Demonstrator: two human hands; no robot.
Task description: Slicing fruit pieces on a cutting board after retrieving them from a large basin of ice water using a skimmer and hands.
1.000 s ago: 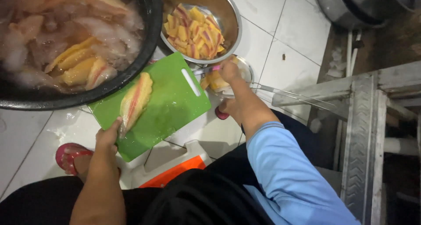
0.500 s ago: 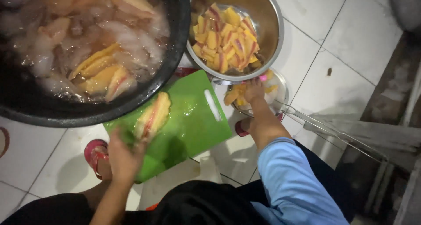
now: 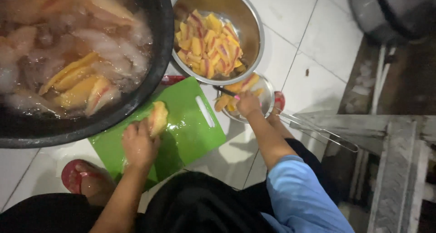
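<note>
Many cut pieces fill the metal bowl, while the left hand fingers clamp one fruit on the green board, the right hand grips a knife, and more fruit waits in the black tub.

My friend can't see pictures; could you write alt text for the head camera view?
Left hand holds a fruit piece on a green board; right hand grips a knife beside a steel bowl of slices.

A floor-level food-prep spot in a kitchen: on white floor tiles, a green cutting board lies beside a big black basin of soaking fruit, with a steel bowl of yellow slices just beyond the board.
</note>
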